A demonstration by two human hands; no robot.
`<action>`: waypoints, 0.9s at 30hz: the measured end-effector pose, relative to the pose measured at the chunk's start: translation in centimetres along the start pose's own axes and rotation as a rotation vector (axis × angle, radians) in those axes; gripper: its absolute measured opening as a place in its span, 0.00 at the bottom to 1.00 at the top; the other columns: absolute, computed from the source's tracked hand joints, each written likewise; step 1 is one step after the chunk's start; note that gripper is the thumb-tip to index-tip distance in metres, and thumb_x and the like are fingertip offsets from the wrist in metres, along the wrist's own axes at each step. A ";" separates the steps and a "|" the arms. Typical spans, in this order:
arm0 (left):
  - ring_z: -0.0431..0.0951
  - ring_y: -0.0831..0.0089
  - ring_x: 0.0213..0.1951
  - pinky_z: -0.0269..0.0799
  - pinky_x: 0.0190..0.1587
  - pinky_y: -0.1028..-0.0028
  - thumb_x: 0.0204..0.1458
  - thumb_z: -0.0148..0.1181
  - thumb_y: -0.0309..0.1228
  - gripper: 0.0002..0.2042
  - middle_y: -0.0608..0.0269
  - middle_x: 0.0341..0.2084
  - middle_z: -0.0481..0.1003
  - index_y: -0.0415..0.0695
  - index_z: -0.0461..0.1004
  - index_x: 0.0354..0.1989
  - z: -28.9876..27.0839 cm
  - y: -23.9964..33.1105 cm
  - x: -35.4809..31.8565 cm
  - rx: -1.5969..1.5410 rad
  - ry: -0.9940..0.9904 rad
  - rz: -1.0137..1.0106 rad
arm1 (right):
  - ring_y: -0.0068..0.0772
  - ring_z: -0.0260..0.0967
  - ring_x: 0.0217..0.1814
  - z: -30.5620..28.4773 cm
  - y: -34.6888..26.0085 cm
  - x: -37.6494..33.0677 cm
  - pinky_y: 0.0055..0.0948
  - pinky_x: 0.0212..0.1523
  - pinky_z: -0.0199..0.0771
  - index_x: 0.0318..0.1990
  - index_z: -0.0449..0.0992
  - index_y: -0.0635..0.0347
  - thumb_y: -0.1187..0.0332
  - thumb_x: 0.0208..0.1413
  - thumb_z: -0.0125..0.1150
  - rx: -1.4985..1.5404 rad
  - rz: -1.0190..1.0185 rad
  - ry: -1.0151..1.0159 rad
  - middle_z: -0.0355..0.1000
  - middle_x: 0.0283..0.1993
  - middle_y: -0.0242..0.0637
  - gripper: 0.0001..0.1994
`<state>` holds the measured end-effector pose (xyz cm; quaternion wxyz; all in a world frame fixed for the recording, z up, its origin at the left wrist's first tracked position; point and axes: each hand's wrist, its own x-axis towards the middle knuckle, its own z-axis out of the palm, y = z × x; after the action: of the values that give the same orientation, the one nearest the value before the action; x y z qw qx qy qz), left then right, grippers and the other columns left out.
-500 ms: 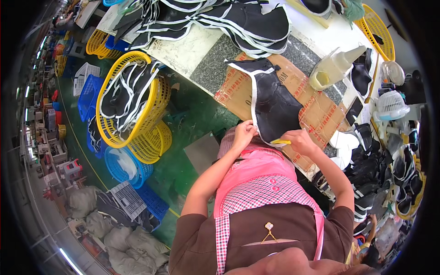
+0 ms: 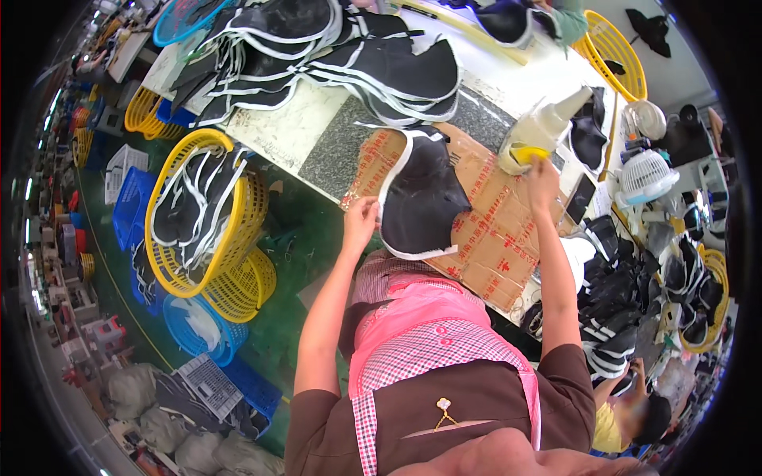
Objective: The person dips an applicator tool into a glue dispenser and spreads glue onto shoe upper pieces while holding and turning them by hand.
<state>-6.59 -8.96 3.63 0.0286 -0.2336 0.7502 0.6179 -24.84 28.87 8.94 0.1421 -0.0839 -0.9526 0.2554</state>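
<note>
On the flat brown cardboard sheet (image 2: 500, 250) lies a curved black panel (image 2: 422, 190); at the sheet's right edge, a translucent plastic bottle (image 2: 533, 129); behind the sheet, piled black panels (image 2: 405, 75); left, a round yellow plastic basket (image 2: 248, 218).

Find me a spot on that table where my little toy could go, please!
Try the bare cardboard between the black piece and the right forearm, or the white tabletop between the pile of black pieces and the grey speckled slab. It's crowded at that pile and where the right hand holds a yellow tool at the bottle.
</note>
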 end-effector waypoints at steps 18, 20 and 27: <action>0.80 0.76 0.36 0.75 0.44 0.76 0.50 0.64 0.18 0.11 0.60 0.35 0.81 0.34 0.77 0.43 2.4 -5.7 -8.8 -0.359 -0.251 -0.284 | 0.38 0.68 0.40 3.8 -12.3 -10.7 0.33 0.42 0.66 0.34 0.81 0.57 0.76 0.46 0.62 0.346 -1.007 -0.631 0.75 0.32 0.32 0.07; 0.79 0.77 0.35 0.75 0.43 0.77 0.51 0.63 0.17 0.10 0.61 0.35 0.81 0.35 0.77 0.42 2.0 -6.2 -8.6 -0.335 -0.207 -0.244 | 0.37 0.68 0.39 2.4 -10.2 -10.9 0.33 0.43 0.66 0.35 0.81 0.55 0.75 0.45 0.63 0.313 -1.237 -0.908 0.76 0.33 0.31 0.08; 0.77 0.82 0.32 0.73 0.38 0.82 0.58 0.59 0.22 0.05 0.66 0.32 0.79 0.36 0.76 0.41 2.7 -7.0 -6.3 -0.472 -0.073 -0.239 | 0.40 0.68 0.39 2.8 -13.7 -11.9 0.37 0.42 0.67 0.36 0.81 0.57 0.79 0.45 0.60 0.430 -0.992 -0.669 0.77 0.35 0.33 0.11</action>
<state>1.07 -5.27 -1.29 0.0733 -0.2983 0.5510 0.7759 -15.61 13.13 10.89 -0.0483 0.4824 -0.7983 0.3573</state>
